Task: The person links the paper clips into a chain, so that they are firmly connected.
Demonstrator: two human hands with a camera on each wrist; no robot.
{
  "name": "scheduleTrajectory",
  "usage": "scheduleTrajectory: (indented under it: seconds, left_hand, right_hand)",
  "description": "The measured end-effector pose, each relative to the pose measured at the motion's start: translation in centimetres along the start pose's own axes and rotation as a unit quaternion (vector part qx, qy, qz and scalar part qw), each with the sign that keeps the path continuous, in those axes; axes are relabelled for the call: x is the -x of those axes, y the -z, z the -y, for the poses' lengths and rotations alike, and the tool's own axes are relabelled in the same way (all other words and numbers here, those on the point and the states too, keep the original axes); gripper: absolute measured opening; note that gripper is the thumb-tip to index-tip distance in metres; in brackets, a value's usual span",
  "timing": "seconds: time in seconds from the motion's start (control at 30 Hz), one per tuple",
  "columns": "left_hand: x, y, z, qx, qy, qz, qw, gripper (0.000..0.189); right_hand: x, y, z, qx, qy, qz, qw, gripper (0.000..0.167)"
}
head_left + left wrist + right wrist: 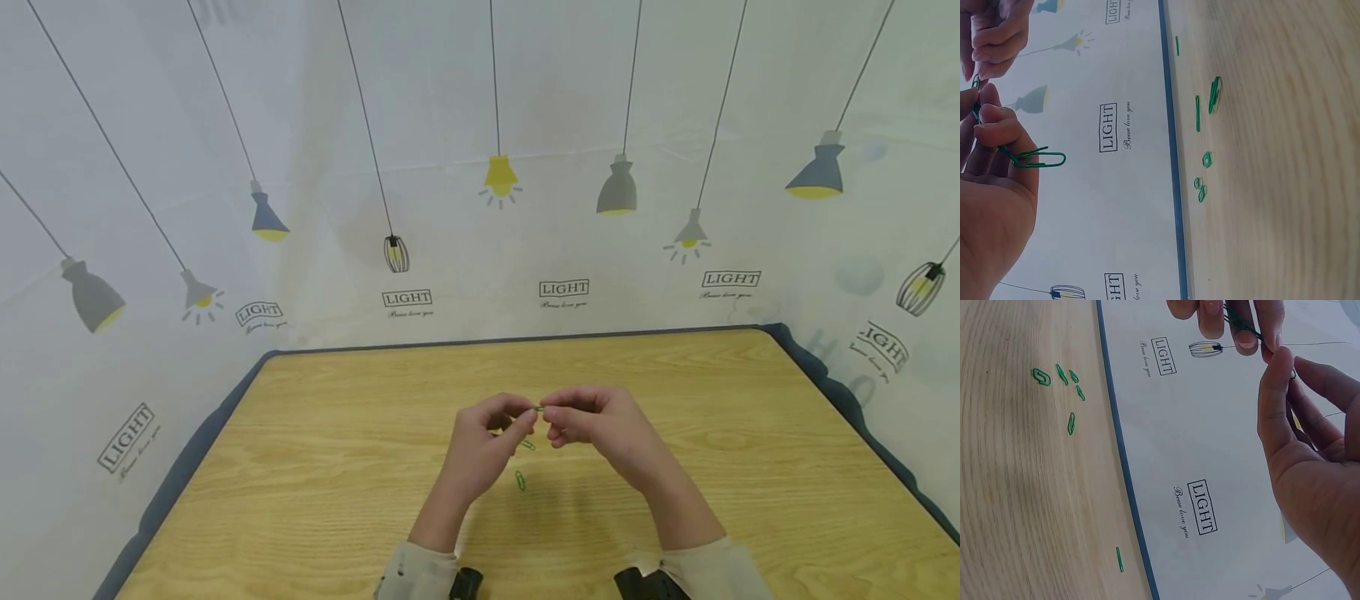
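Sleeves [420, 569]: 2, pale.
L hand [480, 446]: pinches clip chain [1025, 161], approx. mid-table; lower end dangles, total links hidden.
R hand [611, 429]: thumb + finger clamped on 1 green paper clip [976, 82], tips v. near L's.
Table [337, 433]: 1, wood; R wrist cam shows 6 loose clips [1062, 374], head cam just 2 green bits below fingertips.
Wall: head cam only, all 9 lamps [617, 185], 6 "LIGHT" signs [564, 287].

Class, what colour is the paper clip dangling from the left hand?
Green. The paper clip shows best in the left wrist view.
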State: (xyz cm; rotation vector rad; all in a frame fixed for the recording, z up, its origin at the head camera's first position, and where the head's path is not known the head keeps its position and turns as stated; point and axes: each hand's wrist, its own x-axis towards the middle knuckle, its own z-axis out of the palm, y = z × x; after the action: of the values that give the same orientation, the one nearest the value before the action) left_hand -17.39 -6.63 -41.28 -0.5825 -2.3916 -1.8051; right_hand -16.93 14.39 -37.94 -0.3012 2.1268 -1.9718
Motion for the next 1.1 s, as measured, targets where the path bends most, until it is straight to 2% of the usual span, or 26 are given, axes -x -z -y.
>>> scheduleTrajectory:
  seconds: [0.3,0.63,0.87,1.1]
  left_hand:
    - [-0.1,0.2,0.3,0.001,-0.003,0.0,1.0,0.014]
    - [-0.1,0.5,0.4,0.002,0.008,-0.001,1.0,0.015]
    - [0.0,0.7,0.3,0.003,0.01,-0.001,0.9999,0.014]
    - [0.1,0.6,0.5,0.003,0.012,0.005,0.9999,0.014]
  right_hand:
    - [-0.1,0.5,-0.2,0.008,-0.004,-0.01,0.9999,0.035]
    - [-1.0,3.6,-0.2,0.077,0.0,-0.048,0.9959,0.037]
    - [-2.6,6.2,-1.6,0.157,-0.009,-0.07,0.985,0.038]
    - [-5.1,8.8,-4.1,0.228,-0.013,-0.064,0.9715,0.037]
